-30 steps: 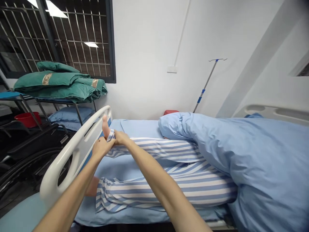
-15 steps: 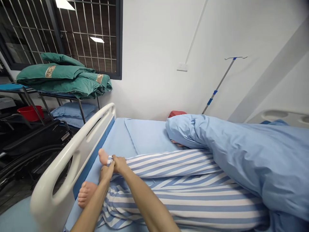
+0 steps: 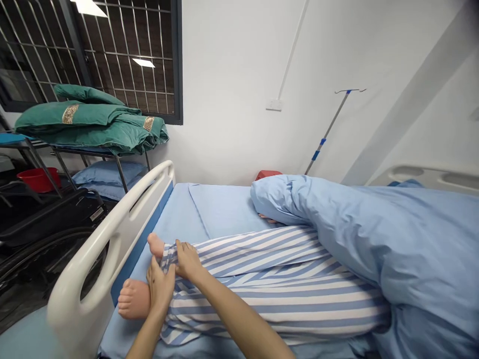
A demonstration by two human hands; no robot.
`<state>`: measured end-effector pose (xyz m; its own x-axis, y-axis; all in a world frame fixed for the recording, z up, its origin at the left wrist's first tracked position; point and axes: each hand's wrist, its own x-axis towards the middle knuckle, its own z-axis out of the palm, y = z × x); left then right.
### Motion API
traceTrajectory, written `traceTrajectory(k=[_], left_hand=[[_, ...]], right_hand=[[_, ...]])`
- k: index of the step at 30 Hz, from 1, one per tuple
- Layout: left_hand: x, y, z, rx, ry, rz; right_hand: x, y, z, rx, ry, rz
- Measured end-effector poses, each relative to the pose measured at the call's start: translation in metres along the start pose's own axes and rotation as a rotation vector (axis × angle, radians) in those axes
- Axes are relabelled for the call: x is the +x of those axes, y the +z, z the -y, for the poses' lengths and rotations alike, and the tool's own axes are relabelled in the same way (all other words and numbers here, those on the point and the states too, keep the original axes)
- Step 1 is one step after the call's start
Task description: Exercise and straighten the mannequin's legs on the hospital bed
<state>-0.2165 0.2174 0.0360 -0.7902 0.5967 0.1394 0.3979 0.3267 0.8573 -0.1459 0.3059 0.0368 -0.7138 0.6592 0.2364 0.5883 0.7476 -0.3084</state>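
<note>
A figure in blue-and-white striped trousers [image 3: 262,249] lies on the bed, with two smooth bare feet that look like a manikin's. My right hand [image 3: 189,262] rests over the lower far trouser leg, fingers bent onto the bunched cuff just above the far foot [image 3: 155,245]. Close beside it, my left hand [image 3: 161,286] lies at the near ankle, between the two feet, thumb spread from the fingers. It touches the near foot [image 3: 134,299] or the cloth behind it; which, I cannot tell. My palms are hidden.
The white footboard [image 3: 80,269] rises left of the feet. A light blue quilt [image 3: 348,239] covers the upper body, fingertips showing under its edge. Behind stands an IV pole [image 3: 329,129]. Green folded bedding [image 3: 93,124], a red basin [image 3: 39,178] and a wheelchair [image 3: 48,219] are at left.
My hands have moved apart from their close grip at the far cuff. The left one has shifted down toward the near foot, its fingers loosened. The far cuff now lies bunched at the ankle.
</note>
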Motion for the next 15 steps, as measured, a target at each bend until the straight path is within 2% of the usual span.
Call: traceTrajectory(k=[2,3,5,8,10,11,15], left_hand=[[-0.031,-0.022,0.011,-0.227,0.05,0.027],[-0.045,-0.034,0.022,-0.326,0.021,0.063],[-0.066,-0.056,0.051,-0.37,-0.135,0.117],[-0.074,-0.077,0.095,-0.338,-0.316,0.008],[-0.066,-0.079,0.112,-0.391,-0.35,-0.029],[-0.061,-0.077,0.115,-0.415,-0.353,-0.007],[-0.044,-0.061,0.106,-0.358,-0.279,0.215]], right_hand=[[-0.029,-0.012,-0.004,0.073,-0.015,-0.031],[-0.044,-0.018,-0.007,0.106,-0.02,-0.029],[-0.074,-0.029,-0.011,0.139,-0.025,0.0],[-0.107,-0.041,-0.011,0.097,-0.05,0.095],[-0.116,-0.044,-0.006,0.02,-0.066,0.173],[-0.117,-0.044,-0.003,-0.027,-0.067,0.208],[-0.11,-0.027,0.014,-0.176,-0.017,0.343]])
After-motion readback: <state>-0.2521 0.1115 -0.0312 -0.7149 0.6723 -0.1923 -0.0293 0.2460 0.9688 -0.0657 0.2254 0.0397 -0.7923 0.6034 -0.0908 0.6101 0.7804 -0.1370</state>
